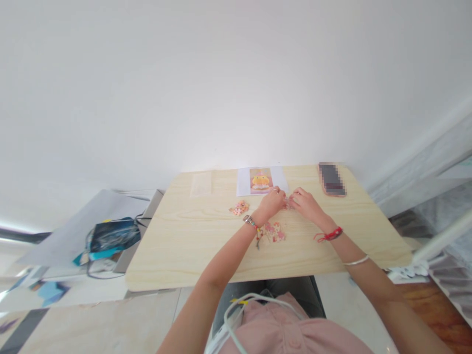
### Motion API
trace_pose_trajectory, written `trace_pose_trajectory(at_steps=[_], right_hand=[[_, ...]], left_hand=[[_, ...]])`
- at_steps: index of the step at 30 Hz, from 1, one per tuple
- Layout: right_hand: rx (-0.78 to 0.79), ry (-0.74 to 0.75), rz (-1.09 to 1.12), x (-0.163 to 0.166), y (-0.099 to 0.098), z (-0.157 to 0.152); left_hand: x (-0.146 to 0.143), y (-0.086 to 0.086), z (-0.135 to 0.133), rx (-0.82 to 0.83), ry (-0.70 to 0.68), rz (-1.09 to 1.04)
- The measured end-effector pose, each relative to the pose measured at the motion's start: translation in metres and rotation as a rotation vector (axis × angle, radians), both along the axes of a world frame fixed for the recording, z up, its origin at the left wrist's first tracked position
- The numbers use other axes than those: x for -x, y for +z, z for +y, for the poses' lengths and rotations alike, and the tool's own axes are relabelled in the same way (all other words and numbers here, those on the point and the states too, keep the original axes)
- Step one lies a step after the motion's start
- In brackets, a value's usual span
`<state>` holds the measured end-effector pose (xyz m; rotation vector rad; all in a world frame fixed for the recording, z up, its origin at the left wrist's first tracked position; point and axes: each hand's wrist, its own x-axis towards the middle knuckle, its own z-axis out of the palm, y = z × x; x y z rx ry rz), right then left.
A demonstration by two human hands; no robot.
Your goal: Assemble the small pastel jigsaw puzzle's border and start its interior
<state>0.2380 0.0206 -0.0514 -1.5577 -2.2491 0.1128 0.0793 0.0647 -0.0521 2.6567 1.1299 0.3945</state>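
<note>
Both hands meet over a small cluster of pink puzzle pieces [288,203] near the middle of the table. My left hand [273,202] has its fingers bent down and pinched at the left side of this cluster. From the right, my right hand [305,203] pinches at the same pieces, its fingertips close to the left ones. My fingers partly cover the pieces, so single shapes are hard to make out. A loose pile of pink and red puzzle pieces [275,232] lies just below my left wrist. Orange-toned puzzle pieces [240,208] form another pile to the left.
A white sheet with a printed picture of a yellow figure [261,180] lies behind my hands. At the table's back right is a phone [332,180]; a pale flat rectangle [201,184] lies at back left. A dark bag [115,237] sits left of the wooden table [177,250].
</note>
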Motion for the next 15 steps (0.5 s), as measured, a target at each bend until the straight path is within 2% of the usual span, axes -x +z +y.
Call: trace_pose_trajectory(at_steps=[5,10,15], right_hand=[[-0.004,-0.011,0.052,0.004,0.0,-0.018],[0.084,0.144,0.115,0.017,0.001,-0.044],[0.193,0.234,0.087,0.038,0.001,-0.054]], left_hand=[[0.031,0.005,-0.017,0.031,0.053,-0.085],[0.069,0.01,-0.041,0.092,0.109,-0.053],[0.087,0.007,-0.059,0.154,0.116,-0.06]])
